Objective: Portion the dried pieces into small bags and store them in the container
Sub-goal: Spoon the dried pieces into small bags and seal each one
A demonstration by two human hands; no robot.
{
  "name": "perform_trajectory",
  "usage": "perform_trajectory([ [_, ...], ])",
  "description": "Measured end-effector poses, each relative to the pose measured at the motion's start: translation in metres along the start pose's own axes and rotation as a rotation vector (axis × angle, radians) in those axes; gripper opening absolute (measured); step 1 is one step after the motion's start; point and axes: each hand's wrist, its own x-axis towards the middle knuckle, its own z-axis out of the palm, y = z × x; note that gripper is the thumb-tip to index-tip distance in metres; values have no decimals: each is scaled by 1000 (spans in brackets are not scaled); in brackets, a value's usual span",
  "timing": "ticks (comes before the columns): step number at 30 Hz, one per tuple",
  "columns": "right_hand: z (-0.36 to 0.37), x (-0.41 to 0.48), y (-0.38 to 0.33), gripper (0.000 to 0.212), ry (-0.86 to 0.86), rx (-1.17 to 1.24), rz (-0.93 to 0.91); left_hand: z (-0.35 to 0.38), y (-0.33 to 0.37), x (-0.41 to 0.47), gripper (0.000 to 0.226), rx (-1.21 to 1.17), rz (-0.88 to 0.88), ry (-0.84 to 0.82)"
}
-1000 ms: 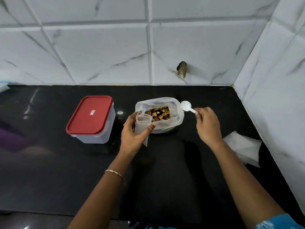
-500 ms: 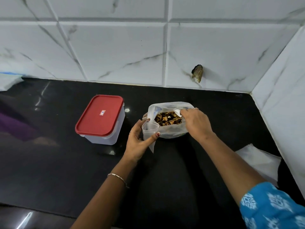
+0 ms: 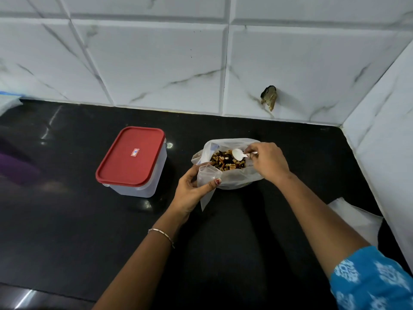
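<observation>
1. Table [image 3: 67, 231]: glossy black stone, reflective, with light glints at the left and near edges.
2. Near right: patterned blue sleeve [image 3: 371, 280]. Thin metal bracelet [image 3: 161, 233] on the left wrist.
3. Flat white plastic sheets [image 3: 355, 218] lie at the right table edge, by the side wall.
4. Left hand [image 3: 190, 191] grip: fingers and thumb curled round a small clear bag [image 3: 207, 177], mouth held open, thin crinkly film, just beside the big bag.
5. Right hand [image 3: 268, 162] grip: fingertips pinch the handle of a white plastic spoon [image 3: 238, 154], bowl over the dried pieces [image 3: 225, 163].
6. Pieces: brown, tan, dark chunks inside a large translucent bag [image 3: 237, 179], centre of table.
7. Left of it: rectangular translucent container [image 3: 143, 182], red lid [image 3: 130, 156] on, rounded corners, small label.
8. Far: white marble-veined wall tiles [image 3: 156, 63]; dark hole [image 3: 269, 97] in one tile.
</observation>
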Motion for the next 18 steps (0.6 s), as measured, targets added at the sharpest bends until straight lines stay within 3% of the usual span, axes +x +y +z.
perform_trajectory([
  [3, -4, -8, -5, 22, -9, -267, -94, 0, -2, 1, 60, 0, -2, 2],
  [6, 3, -10, -11, 20, -52, -349, -97, 0, -2, 1, 57, -11, -10, -2],
  [12, 14, 2, -5, 23, -31, 44, 133, 3, -1, 2, 59, -11, -26, -25],
  [18, 20, 8, 8, 19, -268, 424, 422, 7, -1, 4, 47, -14, -27, -62],
])
